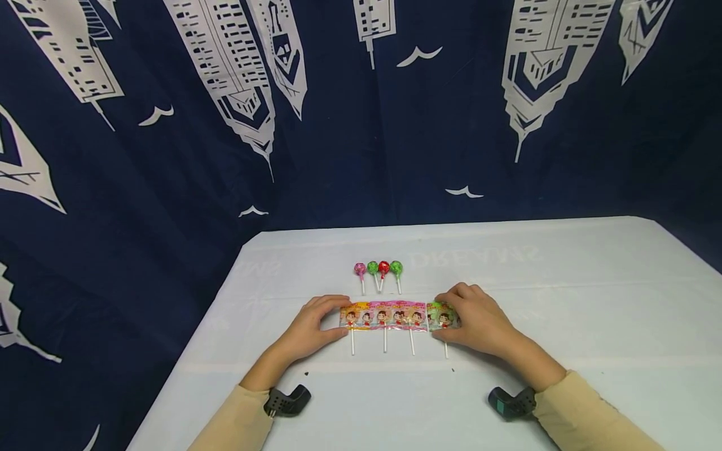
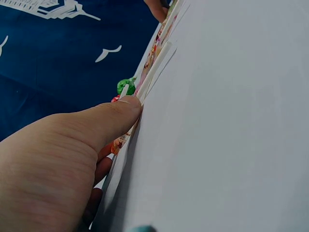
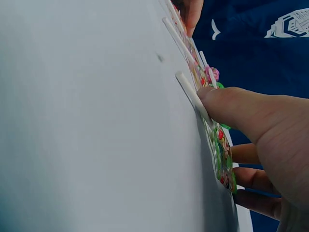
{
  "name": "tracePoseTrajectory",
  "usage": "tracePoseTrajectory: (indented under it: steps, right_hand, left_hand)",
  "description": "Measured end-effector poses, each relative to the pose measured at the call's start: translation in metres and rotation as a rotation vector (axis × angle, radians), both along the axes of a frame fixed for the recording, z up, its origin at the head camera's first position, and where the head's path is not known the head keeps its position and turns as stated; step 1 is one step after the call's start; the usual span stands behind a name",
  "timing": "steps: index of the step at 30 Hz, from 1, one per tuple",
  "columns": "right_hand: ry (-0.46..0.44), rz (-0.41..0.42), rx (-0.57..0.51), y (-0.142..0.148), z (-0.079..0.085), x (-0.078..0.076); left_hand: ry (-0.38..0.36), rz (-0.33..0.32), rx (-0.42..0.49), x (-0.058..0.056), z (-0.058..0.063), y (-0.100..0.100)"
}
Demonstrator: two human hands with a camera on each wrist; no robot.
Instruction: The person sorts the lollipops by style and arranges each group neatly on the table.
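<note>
Flat wrapped lollipops lie side by side in a row on the table, their white sticks pointing toward me. At the row's left end, an orange-wrapped lollipop (image 1: 351,316) is held between the thumb and fingers of my left hand (image 1: 310,327). Pink-wrapped lollipops (image 1: 389,315) fill the middle. My right hand (image 1: 479,318) grips the green-wrapped lollipop (image 1: 442,316) at the right end by its upper and lower edges. In the right wrist view, the thumb (image 3: 231,106) lies by that lollipop's stick. The left wrist view shows the left thumb (image 2: 108,121) at the wrapper's edge.
Behind the row lie several round lollipops: a pink one (image 1: 360,269), a red one (image 1: 384,267) and two green ones (image 1: 397,267). The white table (image 1: 395,401) ends at a dark blue curtain (image 1: 361,156). Small dark specks lie nearer me.
</note>
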State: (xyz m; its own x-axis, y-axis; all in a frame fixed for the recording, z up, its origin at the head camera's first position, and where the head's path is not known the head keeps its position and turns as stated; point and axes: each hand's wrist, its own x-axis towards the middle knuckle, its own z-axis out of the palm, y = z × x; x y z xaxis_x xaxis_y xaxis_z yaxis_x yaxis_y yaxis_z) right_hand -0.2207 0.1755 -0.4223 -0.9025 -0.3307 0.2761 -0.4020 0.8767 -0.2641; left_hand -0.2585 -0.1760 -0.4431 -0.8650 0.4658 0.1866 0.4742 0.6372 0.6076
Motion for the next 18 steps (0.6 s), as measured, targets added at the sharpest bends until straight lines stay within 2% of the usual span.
tracePoseTrajectory:
  steps: [11, 18]
  right_hand:
    - [0.03, -0.022, -0.017, -0.0037, -0.0059, 0.0013]
    - [0.003, -0.027, -0.022, -0.0038, -0.0058, 0.0029]
  left_hand:
    - [-0.009, 0.0, -0.003, -0.0003, 0.0004, -0.001]
    - [-0.017, -0.003, 0.004, 0.0009, 0.0002, -0.0019]
